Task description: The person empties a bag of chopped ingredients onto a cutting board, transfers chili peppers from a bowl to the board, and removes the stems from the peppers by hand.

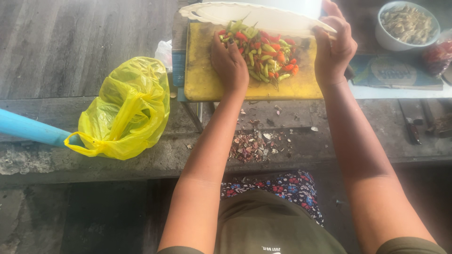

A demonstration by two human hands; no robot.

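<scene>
A yellow cutting board (207,84) lies on a small table and carries a pile of red, orange and green chili peppers (266,54). My left hand (229,63) rests flat on the board, its fingers against the left side of the pile. My right hand (333,49) grips the right rim of a white plate (254,16), which is tilted at the board's far edge, right behind the chilies.
A yellow plastic bag (125,110) hangs on a light blue pole (28,128) at the left. A white bowl of pale peeled pieces (407,23) stands at the far right. Peel scraps (256,143) litter the ground below. A knife (412,127) lies at the right.
</scene>
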